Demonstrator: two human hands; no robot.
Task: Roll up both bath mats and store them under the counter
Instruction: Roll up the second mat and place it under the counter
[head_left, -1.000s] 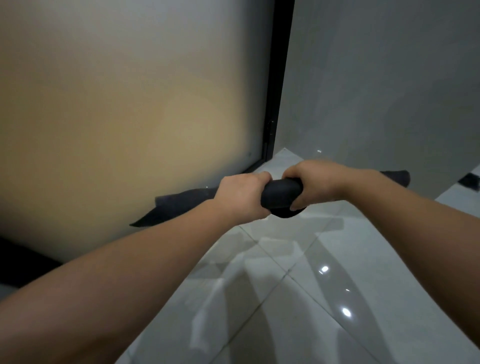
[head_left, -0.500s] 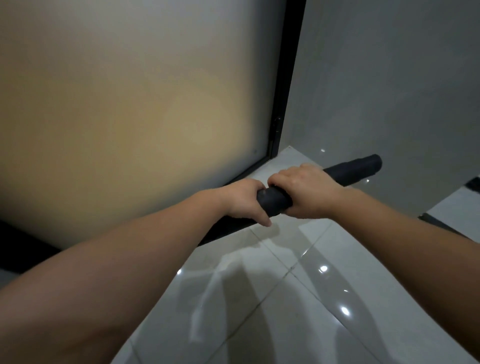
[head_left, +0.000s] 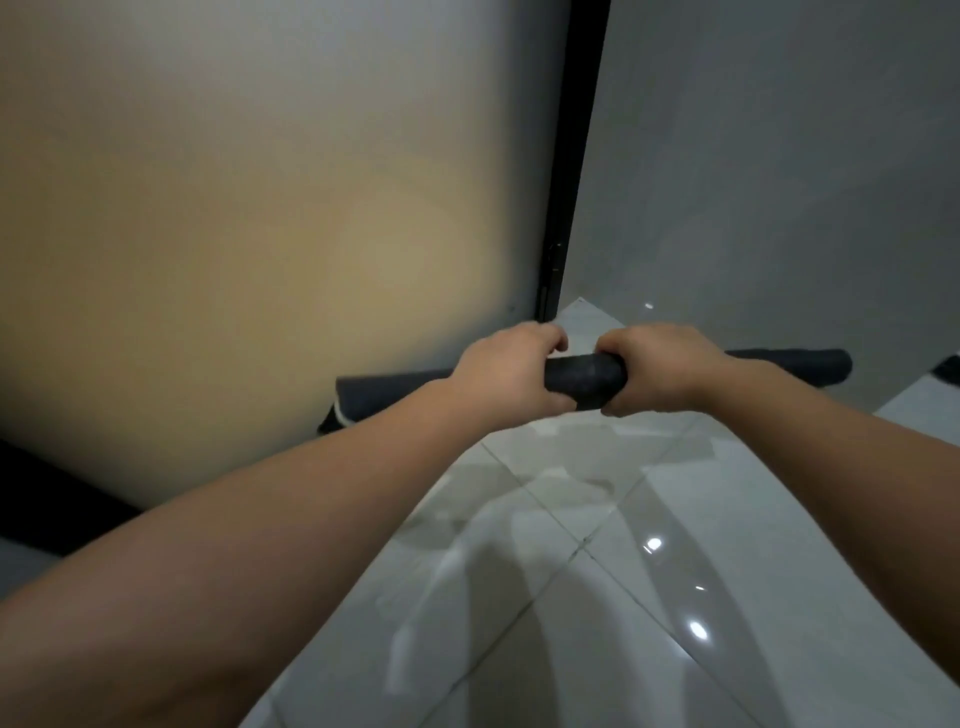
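Fingers (head_left: 550, 338) of left hand (head_left: 511, 371) and of right hand (head_left: 660, 366) wrapped closed round dark grey rolled fabric bath mat (head_left: 584, 376), side by side at mid-frame, knuckles up. Mat held roughly level, apparently clear of glossy white tiled floor (head_left: 675, 545), spanning from centre-left to near right edge of frame. Right end tight and tubular; left end looser, with a pale-edged corner hanging out. Rolling of this mat judged nearly complete but untidy. Storing not yet done: no counter in view. Second mat unaccounted for; small dark shape (head_left: 948, 371) at far right edge possibly it, cannot tell. Behind: frosted amber-lit glass panel (head_left: 260, 208) filling upper left, black vertical door frame (head_left: 576, 156) at upper centre, plain grey wall (head_left: 779, 156) at upper right. Loose left end near glass panel; judged liable to brush it on turning. Floor highly reflective; footing a possible concern.
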